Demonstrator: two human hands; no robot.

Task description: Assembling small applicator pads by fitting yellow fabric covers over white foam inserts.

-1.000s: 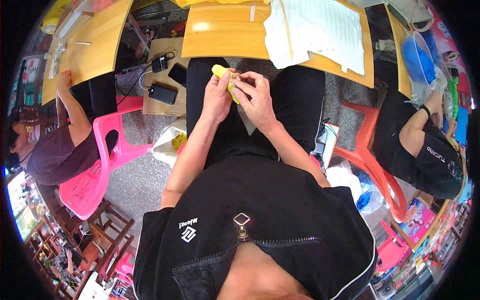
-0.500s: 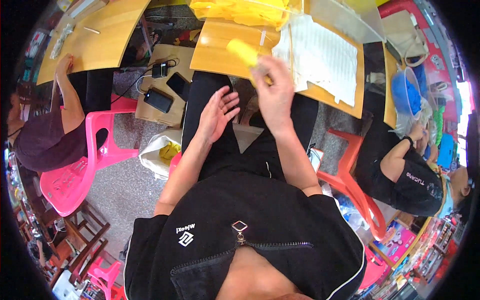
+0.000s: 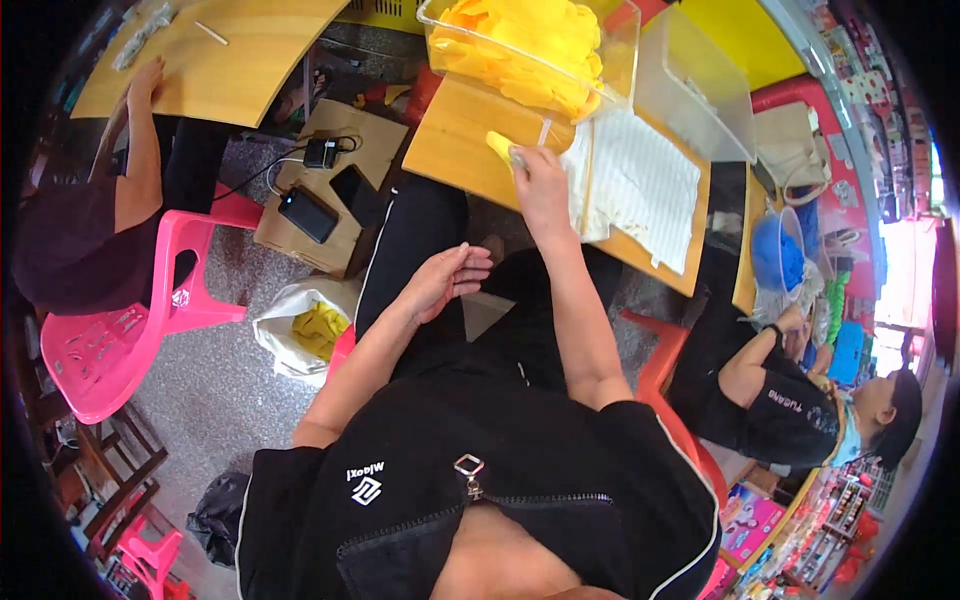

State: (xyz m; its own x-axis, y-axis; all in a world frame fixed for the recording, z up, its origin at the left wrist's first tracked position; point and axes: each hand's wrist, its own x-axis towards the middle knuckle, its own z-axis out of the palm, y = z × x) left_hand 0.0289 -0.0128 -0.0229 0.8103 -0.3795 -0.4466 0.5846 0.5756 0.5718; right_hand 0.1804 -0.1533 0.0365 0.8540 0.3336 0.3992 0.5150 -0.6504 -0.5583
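Note:
My right hand is raised over the near edge of the wooden table. Its fingers pinch a thin yellow cloth-like piece, which points up and left. Above my lap, my left hand is empty, its fingers extended and slightly bent. A clear plastic box at the far side of the table holds a heap of similar yellow pieces. Right of my right hand, a white ribbed cloth lies on the table.
Phones and a charger rest on cardboard at left. Below it stands a white bag with yellow material. Pink chair, red chair and seated people flank me. Another clear box stands at far right.
The view has shifted, bringing more of the clear box into sight. My right hand still holds the yellow piece, now less blurred and showing narrower. My left hand's fingers are closer together.

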